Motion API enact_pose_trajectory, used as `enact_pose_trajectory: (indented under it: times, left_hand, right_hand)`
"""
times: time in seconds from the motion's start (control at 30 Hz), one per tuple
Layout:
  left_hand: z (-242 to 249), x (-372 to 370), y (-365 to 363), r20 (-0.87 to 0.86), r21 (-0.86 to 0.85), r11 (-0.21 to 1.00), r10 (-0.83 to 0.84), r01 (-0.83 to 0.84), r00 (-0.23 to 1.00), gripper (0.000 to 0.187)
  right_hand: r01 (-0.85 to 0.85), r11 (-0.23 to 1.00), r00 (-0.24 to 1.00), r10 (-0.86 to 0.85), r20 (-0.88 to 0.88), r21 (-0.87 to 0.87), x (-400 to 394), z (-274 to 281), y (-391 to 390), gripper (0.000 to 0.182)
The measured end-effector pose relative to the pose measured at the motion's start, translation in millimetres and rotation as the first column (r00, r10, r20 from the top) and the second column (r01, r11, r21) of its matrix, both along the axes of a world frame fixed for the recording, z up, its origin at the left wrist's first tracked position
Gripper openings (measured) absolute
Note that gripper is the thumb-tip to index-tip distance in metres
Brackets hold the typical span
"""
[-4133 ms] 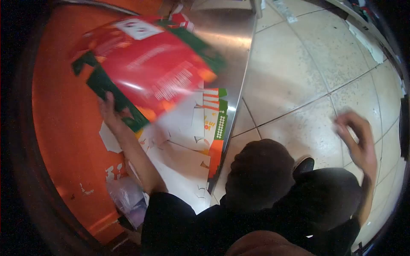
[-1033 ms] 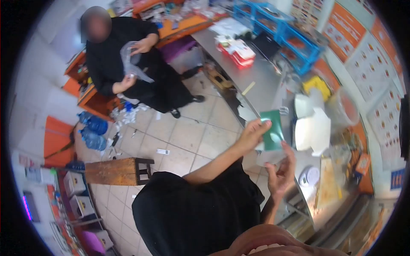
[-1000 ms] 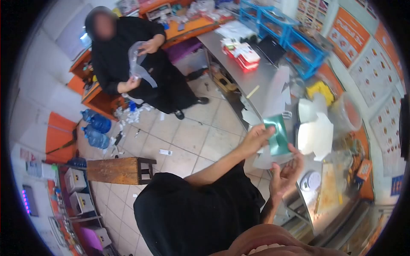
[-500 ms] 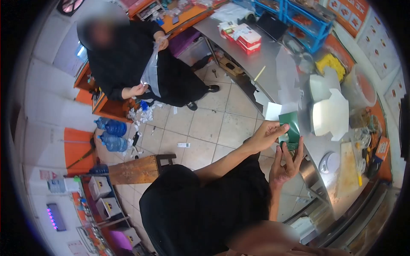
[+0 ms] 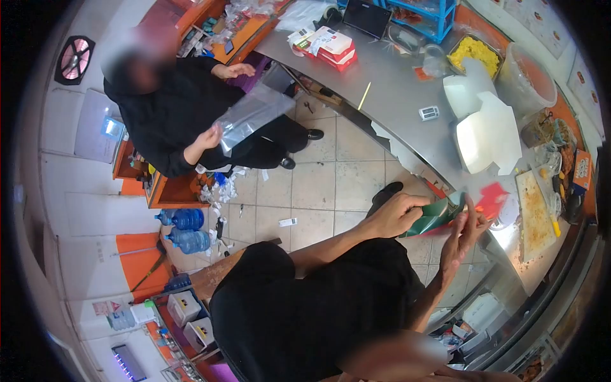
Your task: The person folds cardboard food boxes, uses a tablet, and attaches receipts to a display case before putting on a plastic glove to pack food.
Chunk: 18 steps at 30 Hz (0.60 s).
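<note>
A thin, glossy green piece [image 5: 428, 221] is bent between my two hands. My left hand [image 5: 400, 215] is closed in a pinch on its left end. At the other end, my right hand [image 5: 468, 230] has its fingers pressed against the piece. Blurred red material [image 5: 493, 198] shows behind my right fingers; whether it joins the green piece cannot be made out. Both hands are just off the near edge of the metal table [image 5: 394, 95]. Above them on the table lie an open white carton [image 5: 487, 134] and a small black-and-white item [image 5: 429, 113].
At left a person in black [image 5: 184, 102] holds a clear plastic bag [image 5: 258, 118]. Red-and-white boxes [image 5: 331, 48], a yellow-filled tray [image 5: 474, 56] and a stained cutting board [image 5: 536, 216] are on the table. Blue water bottles [image 5: 188, 240] and paper scraps lie on the floor.
The view has shifted. The green piece is now bent lower between my hands, and red material shows beside it. The other person has lowered one side of the bag and let go with one hand.
</note>
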<state>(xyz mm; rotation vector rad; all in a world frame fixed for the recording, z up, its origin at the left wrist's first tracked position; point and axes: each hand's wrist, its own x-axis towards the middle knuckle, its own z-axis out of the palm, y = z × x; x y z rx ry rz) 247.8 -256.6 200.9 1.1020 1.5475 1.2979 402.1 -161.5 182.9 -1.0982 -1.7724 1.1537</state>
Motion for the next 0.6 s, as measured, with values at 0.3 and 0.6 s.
enact_pose_trajectory:
  times: [0.3,0.6]
  left_hand:
    - [12.7,-3.7,39.9,-0.446,-0.002,0.997,-0.070,0.077,0.892,0.037]
    - [11.7,-29.0,118.2,0.128,-0.048,0.952,-0.293,0.301,0.948,0.028]
  right_hand:
    - [0.313,0.934,0.908,-0.348,-0.233,-0.174,3.6,-2.2,12.4,0.021]
    - [-0.136,0.991,0.989,0.135,0.056,0.017,2.4,43.9,28.1,0.032]
